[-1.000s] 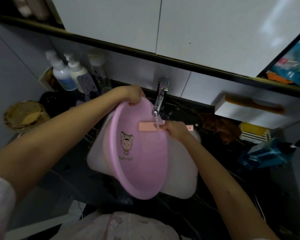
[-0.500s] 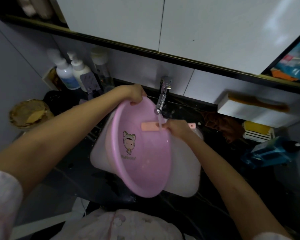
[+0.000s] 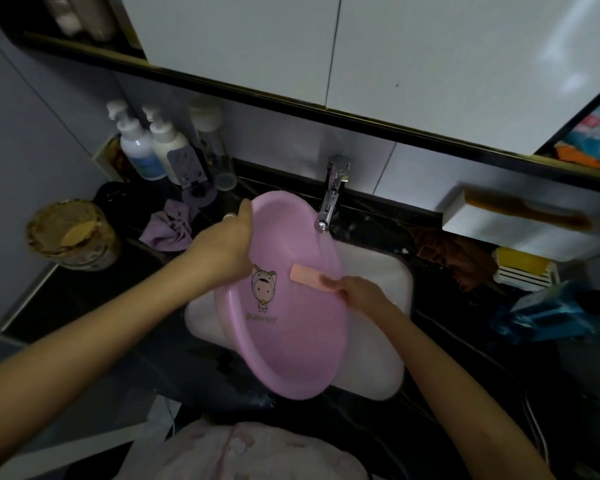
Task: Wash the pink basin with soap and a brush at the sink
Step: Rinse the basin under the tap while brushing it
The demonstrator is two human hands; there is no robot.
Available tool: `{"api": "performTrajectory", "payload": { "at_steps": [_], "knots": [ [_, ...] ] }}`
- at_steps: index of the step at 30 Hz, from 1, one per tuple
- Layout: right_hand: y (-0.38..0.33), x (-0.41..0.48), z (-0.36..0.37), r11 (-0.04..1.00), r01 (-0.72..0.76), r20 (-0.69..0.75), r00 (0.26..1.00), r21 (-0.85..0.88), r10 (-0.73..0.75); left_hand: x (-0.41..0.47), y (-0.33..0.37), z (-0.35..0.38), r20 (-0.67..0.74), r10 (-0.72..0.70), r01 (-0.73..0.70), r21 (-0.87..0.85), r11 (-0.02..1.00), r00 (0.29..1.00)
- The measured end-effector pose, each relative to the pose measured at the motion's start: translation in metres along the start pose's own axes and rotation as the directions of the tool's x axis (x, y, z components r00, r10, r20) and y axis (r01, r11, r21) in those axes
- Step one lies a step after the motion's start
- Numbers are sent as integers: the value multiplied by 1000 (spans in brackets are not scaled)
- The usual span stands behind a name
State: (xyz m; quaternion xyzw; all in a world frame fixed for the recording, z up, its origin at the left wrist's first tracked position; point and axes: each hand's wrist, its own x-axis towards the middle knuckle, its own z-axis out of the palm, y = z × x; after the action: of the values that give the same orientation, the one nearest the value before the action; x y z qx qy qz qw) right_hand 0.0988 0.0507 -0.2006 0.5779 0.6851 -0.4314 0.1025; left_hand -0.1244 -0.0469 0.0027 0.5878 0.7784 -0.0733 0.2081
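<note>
The pink basin (image 3: 291,344), with a cartoon figure printed inside, is tilted over the white sink (image 3: 381,372). My left hand (image 3: 226,244) grips its left rim. My right hand (image 3: 357,289) holds a pale pink brush (image 3: 305,277) against the basin's inner wall near the right rim. Water runs from the chrome tap (image 3: 331,199) onto the upper right of the basin's inside.
Pump bottles (image 3: 142,147) and a clear jar (image 3: 212,147) stand at the back left, with a purple cloth (image 3: 168,226) and a round tin (image 3: 71,233) nearby. On the right lie a brown cloth (image 3: 451,251), a yellow soap dish (image 3: 523,268) and a blue object (image 3: 548,313). The counter is black.
My left hand slid from the basin's top rim down to its left rim. The basin turned to face me more. My right hand carried the brush lower inside the basin.
</note>
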Motion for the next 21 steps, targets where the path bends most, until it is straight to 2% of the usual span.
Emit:
{"api": "performTrajectory", "payload": {
  "at_steps": [3, 5, 9, 12, 15, 17, 18, 19, 21],
  "knots": [
    [8, -1, 9, 984, -46, 105, 994, 173, 28, 11, -4, -5, -27, 46, -46, -3, 999, 999],
    [10, -3, 9, 983, -55, 161, 987, 176, 26, 27, -5, -14, -4, 86, -86, 9, 996, 996],
    [20, -8, 12, 996, 2, 256, 966, 87, -25, 66, 5, -30, 53, 149, -154, 109, 982, 987],
    [14, -33, 12, 996, 87, 366, 928, -24, -73, 96, 16, -35, 135, 148, -176, 226, 958, 980],
    [12, -33, 16, 987, 154, 441, 890, -48, -118, 118, 21, -38, 233, 142, -207, 287, 935, 962],
    [11, -29, 15, 985, 156, 458, 883, -80, -103, 125, 24, -40, 280, 156, -239, 295, 925, 947],
    [11, -25, 12, 989, 143, 466, 878, -42, -107, 128, 25, -40, 292, 165, -251, 291, 923, 942],
    [6, -25, 8, 994, 77, 446, 889, 81, -106, 131, 26, -39, 295, 178, -263, 282, 923, 939],
    [-7, -22, -7, 988, 82, 338, 933, 129, -121, 136, 28, -34, 294, 191, -271, 264, 926, 937]
  ]
}}
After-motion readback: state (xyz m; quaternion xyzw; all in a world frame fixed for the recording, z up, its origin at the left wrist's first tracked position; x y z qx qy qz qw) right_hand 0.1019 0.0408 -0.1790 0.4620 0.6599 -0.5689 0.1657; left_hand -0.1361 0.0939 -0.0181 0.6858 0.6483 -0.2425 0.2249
